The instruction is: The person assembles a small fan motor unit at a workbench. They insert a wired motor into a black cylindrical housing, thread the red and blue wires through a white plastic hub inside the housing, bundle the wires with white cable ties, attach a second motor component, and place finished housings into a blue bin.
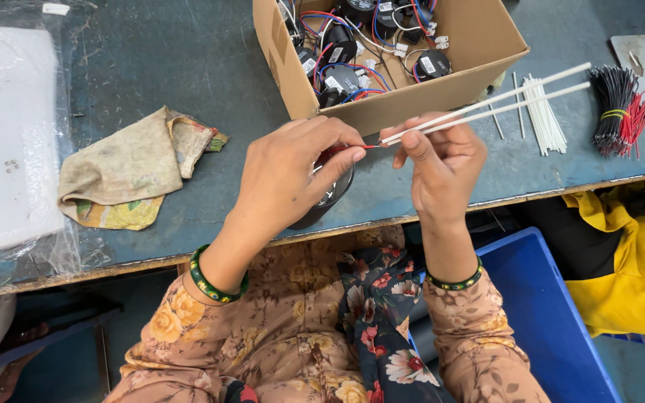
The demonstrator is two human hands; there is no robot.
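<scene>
Blue crate (546, 313) sits below the worktop (188, 67); my left hand (293, 168) pinches a red wire (363, 146), right hand (442, 160) closed on two white sleeve tubes (502, 101).

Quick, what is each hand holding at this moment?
Left hand: closed, pinching a red wire over a black round part.
Right hand: closed, holding two white tubes.

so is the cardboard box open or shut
Open. The cardboard box has no flaps over its top, so the black round parts with red and blue wires inside it show plainly.
</scene>
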